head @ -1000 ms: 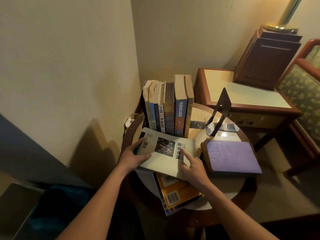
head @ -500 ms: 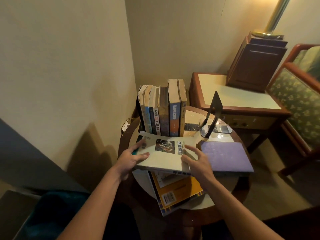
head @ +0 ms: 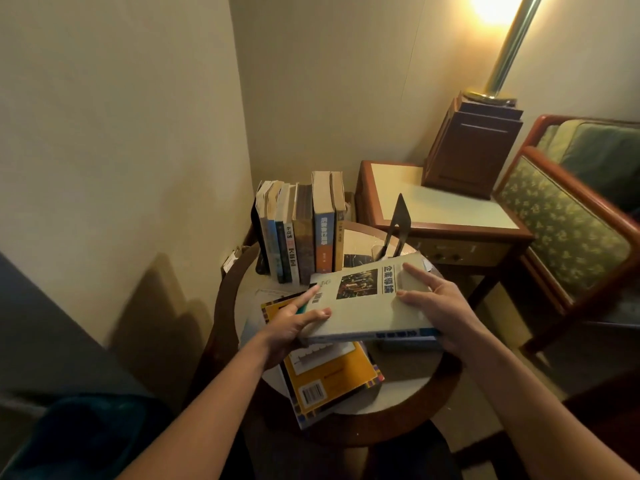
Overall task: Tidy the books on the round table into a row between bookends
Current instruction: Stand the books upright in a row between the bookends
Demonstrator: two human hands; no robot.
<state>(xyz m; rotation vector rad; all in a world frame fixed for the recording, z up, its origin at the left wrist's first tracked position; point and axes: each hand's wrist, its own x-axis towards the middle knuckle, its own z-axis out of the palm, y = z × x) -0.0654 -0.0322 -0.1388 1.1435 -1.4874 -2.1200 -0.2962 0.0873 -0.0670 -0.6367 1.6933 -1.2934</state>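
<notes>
Together — left hand (head: 290,328), right hand (head: 446,310) — gripping one pale book (head: 367,315).

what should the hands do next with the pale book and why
Probably tip the pale book upright and slot it at the right end of the row: the left hand and right hand hold it flat, and a gap lies open between row and bookend.

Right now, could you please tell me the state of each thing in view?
grey book: lifted, in both hands
left hand: grips grey book's left end
right hand: grips grey book's right end
row of books: upright
black bookend: upright, apart from row
yellow book: lying flat
lamp: lit
</notes>
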